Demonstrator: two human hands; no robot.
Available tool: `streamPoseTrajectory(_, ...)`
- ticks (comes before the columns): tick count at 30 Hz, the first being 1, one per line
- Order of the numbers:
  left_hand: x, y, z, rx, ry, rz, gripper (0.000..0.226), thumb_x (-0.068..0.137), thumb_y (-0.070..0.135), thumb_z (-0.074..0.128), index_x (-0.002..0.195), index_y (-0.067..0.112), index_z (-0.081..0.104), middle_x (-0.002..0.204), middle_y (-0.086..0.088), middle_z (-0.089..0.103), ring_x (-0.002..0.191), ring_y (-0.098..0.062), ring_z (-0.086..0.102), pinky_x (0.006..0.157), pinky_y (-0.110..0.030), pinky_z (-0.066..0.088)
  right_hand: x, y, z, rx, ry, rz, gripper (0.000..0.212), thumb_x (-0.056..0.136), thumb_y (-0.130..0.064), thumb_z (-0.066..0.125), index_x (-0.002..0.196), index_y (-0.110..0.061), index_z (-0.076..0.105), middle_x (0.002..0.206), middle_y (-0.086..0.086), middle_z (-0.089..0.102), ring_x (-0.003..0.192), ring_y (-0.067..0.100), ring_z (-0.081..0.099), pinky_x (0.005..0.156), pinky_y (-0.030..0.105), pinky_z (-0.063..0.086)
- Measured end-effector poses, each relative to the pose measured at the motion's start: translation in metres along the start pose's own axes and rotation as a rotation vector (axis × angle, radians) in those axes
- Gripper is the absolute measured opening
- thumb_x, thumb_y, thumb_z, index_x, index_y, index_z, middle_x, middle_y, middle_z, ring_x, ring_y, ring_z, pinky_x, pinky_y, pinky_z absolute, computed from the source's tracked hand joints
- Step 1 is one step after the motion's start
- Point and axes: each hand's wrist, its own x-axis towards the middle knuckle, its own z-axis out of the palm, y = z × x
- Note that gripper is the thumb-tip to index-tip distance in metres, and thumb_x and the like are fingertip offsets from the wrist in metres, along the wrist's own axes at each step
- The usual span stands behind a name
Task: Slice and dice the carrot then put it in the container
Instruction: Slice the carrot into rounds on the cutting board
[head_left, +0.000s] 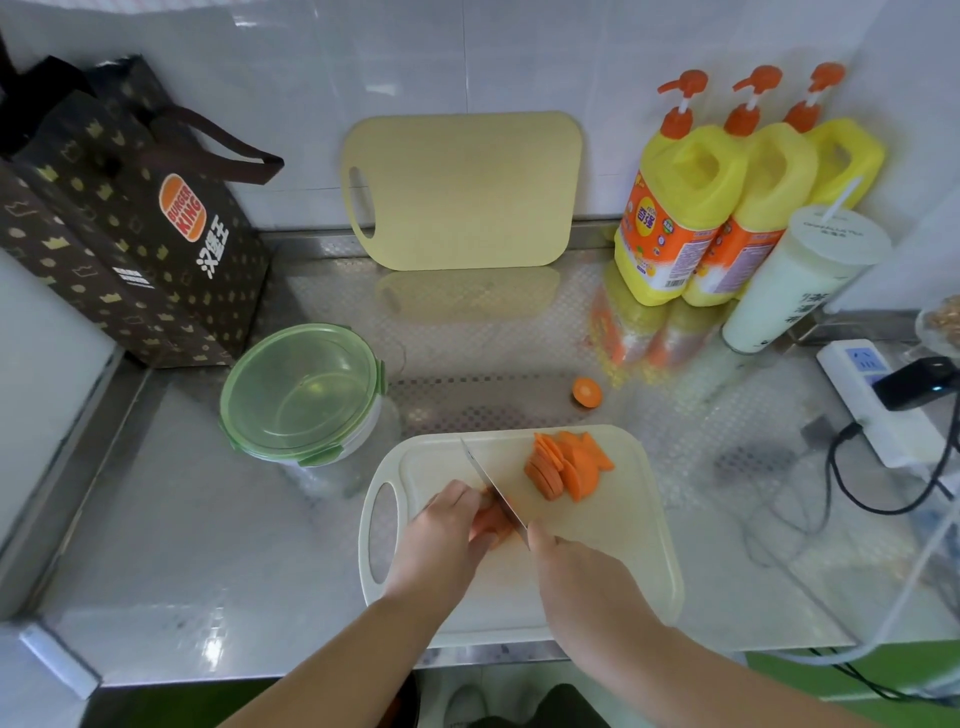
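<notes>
On the white cutting board (613, 535) my left hand (441, 535) holds down a short piece of carrot (493, 522) with curled fingers. My right hand (576, 577) grips a knife (493, 483); its blade stands right against the carrot piece, tip pointing away from me. A fanned pile of carrot slices (563, 465) lies at the board's far right. A cut carrot end (587, 392) sits on the counter beyond the board. The round container with a green lid (304, 392) stands left of the board, lid on.
A second, yellow cutting board (462, 189) leans on the tiled wall. Three yellow pump bottles (727, 202) and a white drink cup (795, 280) stand at the back right. A power strip (878, 400) with cables lies at right. A dark paper bag (124, 223) stands at left.
</notes>
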Motion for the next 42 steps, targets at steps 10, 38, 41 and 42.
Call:
streamPoseTrajectory(10,-0.005,0.006,-0.004,-0.036,0.01,-0.02,0.024,0.091,0.025,0.058,0.115,0.023,0.058,0.112,0.01,0.052,0.1,-0.009,0.053,0.069,-0.016,0.033,0.01,0.007,0.002,0.085,0.052,0.002,0.016,0.1,-0.016,0.037,0.115,-0.02,0.041,0.091,-0.001,0.058,0.084,0.017,0.061,0.063,0.022,0.038)
streamPoseTrajectory(38,-0.009,0.001,-0.001,-0.097,0.042,-0.016,0.018,0.089,0.026,0.061,0.107,0.021,0.061,0.106,0.011,0.052,0.092,-0.005,0.053,0.067,-0.014,0.034,-0.009,-0.001,-0.005,-0.055,0.112,-0.012,0.044,0.095,-0.006,0.037,0.137,-0.014,0.026,0.083,-0.001,0.054,0.069,0.021,0.051,0.052,0.024,0.034)
streamPoseTrajectory(41,-0.008,0.001,-0.002,-0.101,0.047,-0.012,0.017,0.089,0.025,0.061,0.106,0.021,0.062,0.105,0.01,0.053,0.091,-0.006,0.054,0.067,-0.013,0.034,-0.008,-0.002,-0.003,-0.032,0.104,-0.018,0.047,0.095,-0.006,0.038,0.139,-0.013,0.024,0.089,-0.001,0.058,0.07,0.019,0.047,0.056,0.025,0.035)
streamPoseTrajectory(42,-0.007,0.0,-0.002,-0.097,0.047,-0.013,0.017,0.089,0.024,0.061,0.106,0.02,0.062,0.104,0.01,0.053,0.09,-0.007,0.054,0.067,-0.014,0.035,-0.007,-0.002,-0.002,-0.021,0.098,-0.02,0.046,0.095,-0.006,0.037,0.138,-0.013,0.024,0.084,-0.002,0.055,0.07,0.019,0.047,0.056,0.025,0.034)
